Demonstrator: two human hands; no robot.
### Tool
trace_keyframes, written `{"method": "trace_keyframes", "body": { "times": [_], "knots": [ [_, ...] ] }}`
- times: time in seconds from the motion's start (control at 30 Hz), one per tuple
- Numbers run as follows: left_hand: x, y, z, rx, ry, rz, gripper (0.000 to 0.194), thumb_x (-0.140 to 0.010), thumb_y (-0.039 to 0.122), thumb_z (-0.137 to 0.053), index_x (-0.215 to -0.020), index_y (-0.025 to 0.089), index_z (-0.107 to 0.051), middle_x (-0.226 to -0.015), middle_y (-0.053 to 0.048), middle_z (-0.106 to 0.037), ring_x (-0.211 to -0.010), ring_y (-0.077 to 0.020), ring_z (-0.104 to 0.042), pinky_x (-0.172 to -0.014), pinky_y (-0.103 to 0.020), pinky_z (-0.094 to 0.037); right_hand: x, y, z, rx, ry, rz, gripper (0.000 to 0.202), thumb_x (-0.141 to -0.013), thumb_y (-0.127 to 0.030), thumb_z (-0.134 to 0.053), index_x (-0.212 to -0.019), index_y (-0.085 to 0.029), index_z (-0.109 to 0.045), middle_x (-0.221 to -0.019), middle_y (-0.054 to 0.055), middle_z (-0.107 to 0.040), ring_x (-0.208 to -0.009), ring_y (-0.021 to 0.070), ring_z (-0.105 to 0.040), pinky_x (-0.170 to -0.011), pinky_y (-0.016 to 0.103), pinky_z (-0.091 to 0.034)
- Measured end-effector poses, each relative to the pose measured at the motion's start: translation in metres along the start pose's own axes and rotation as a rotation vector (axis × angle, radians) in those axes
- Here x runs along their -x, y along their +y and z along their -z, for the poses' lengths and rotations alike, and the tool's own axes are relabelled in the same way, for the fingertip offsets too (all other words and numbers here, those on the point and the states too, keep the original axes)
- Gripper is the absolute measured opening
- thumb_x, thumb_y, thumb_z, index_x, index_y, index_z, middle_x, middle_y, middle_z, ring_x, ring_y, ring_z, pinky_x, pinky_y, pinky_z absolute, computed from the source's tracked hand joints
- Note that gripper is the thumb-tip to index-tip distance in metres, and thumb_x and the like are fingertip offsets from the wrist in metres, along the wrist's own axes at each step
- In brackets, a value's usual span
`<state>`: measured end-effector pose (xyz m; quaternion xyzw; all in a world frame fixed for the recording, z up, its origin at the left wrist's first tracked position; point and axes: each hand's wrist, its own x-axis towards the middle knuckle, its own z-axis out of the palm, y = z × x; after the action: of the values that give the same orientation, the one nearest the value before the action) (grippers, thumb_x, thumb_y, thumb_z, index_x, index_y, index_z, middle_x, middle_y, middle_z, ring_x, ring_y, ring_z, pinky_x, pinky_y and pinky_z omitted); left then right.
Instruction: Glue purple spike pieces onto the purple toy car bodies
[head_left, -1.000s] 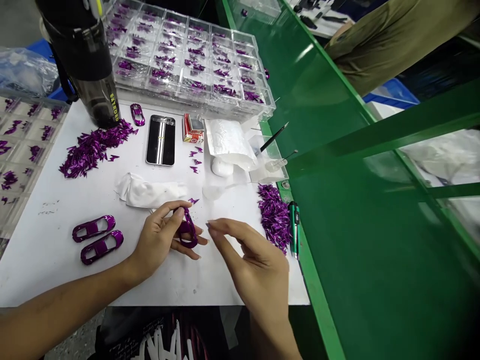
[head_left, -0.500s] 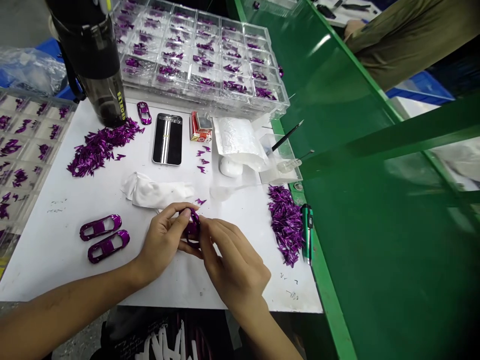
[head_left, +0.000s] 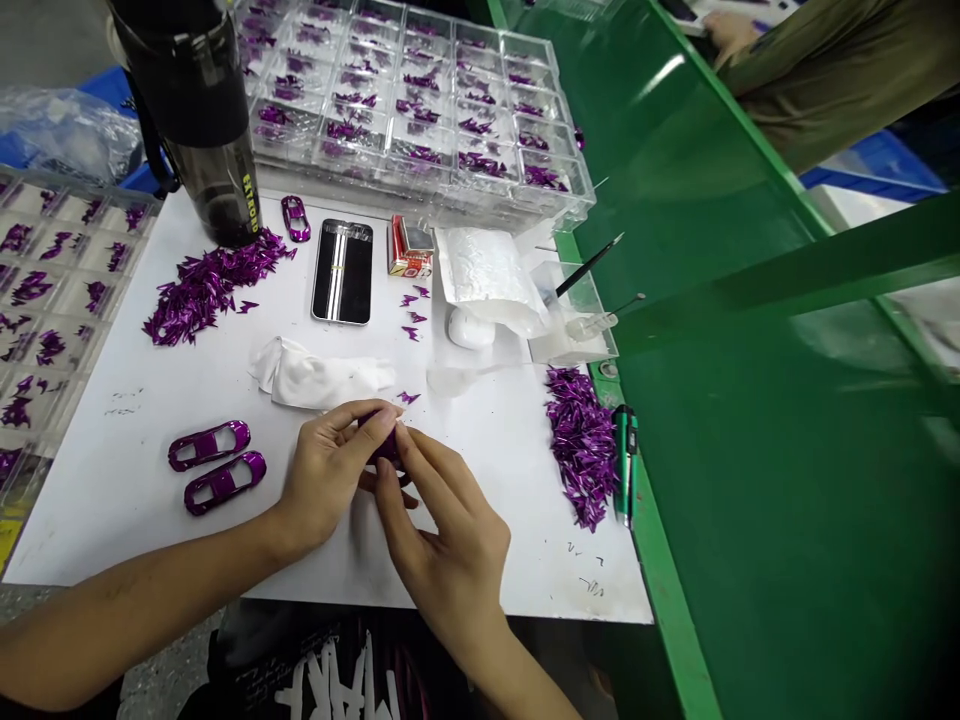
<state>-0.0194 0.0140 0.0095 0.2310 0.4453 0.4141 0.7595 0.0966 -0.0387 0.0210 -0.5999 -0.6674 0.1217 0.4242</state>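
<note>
A glossy purple toy car body (head_left: 385,449) is held above the white board, mostly covered by fingers. My left hand (head_left: 319,485) is closed on it, thumb on the near side. My right hand (head_left: 454,530) grips its right side with thumb and fingertips; whether a small part is also pinched there I cannot tell. Two more purple car bodies, an upper one (head_left: 209,445) and a lower one (head_left: 225,483), lie side by side left of my hands. Just beyond my fingertips lie a small purple sliver (head_left: 408,397) and a crumpled white cloth (head_left: 322,378).
Purple slivers form a left pile (head_left: 214,288) and a right pile (head_left: 581,445), beside a green cutter (head_left: 625,465). Behind stand a dark bottle (head_left: 195,130), a phone (head_left: 342,272), a red box (head_left: 409,248) and divided trays (head_left: 420,185). A green metal edge (head_left: 675,600) borders the right.
The car body has turned between my fingers and shows less. My right thumb and fingers have shifted onto its near right side. The whole view has moved slightly.
</note>
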Motion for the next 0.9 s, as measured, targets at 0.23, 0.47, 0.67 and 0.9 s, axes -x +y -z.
{"method": "trace_keyframes", "body": {
  "times": [0.23, 0.47, 0.67, 0.9],
  "knots": [
    [0.006, -0.005, -0.004, -0.095, 0.036, -0.141, 0.027, -0.087, 0.042, -0.08, -0.097, 0.018, -0.079, -0.09, -0.005, -0.079, -0.084, -0.0201, -0.075, -0.074, -0.03, -0.065, -0.001, -0.009, -0.011, 0.371, 0.031, 0.037, 0.024, -0.101, -0.022, -0.059, -0.123, -0.015, -0.065, -0.109, 0.016, -0.076, -0.1, 0.0294, -0.073, -0.084, 0.047, -0.066],
    [0.01, -0.008, 0.001, -0.217, 0.022, -0.237, 0.024, -0.09, 0.041, -0.076, -0.098, 0.02, -0.081, -0.101, -0.007, -0.08, -0.096, -0.0229, -0.074, -0.082, -0.032, -0.064, 0.006, -0.006, -0.025, 0.315, 0.085, 0.031, 0.027, -0.096, -0.012, -0.053, -0.121, -0.02, -0.063, -0.108, 0.013, -0.077, -0.1, 0.0274, -0.073, -0.082, 0.044, -0.065],
    [0.031, -0.002, -0.003, -0.472, -0.146, -0.344, 0.035, -0.103, 0.044, -0.057, -0.123, 0.023, -0.077, -0.117, -0.01, -0.078, -0.1, -0.024, -0.074, -0.091, -0.038, -0.063, 0.013, -0.003, 0.002, 0.173, 0.063, 0.003, 0.025, -0.096, -0.019, -0.061, -0.12, -0.023, -0.066, -0.107, 0.01, -0.078, -0.097, 0.0252, -0.076, -0.083, 0.041, -0.068],
    [0.107, -0.05, 0.025, -0.529, -0.229, -0.447, 0.087, -0.087, 0.037, -0.082, -0.161, 0.042, -0.036, -0.142, -0.007, -0.067, -0.126, -0.0291, -0.066, -0.11, -0.044, -0.053, 0.058, -0.019, 0.07, -0.211, -0.247, -0.321, 0.043, -0.092, -0.028, -0.074, -0.134, -0.03, -0.064, -0.123, 0.007, -0.077, -0.107, 0.025, -0.078, -0.091, 0.037, -0.068]
  ]
}}
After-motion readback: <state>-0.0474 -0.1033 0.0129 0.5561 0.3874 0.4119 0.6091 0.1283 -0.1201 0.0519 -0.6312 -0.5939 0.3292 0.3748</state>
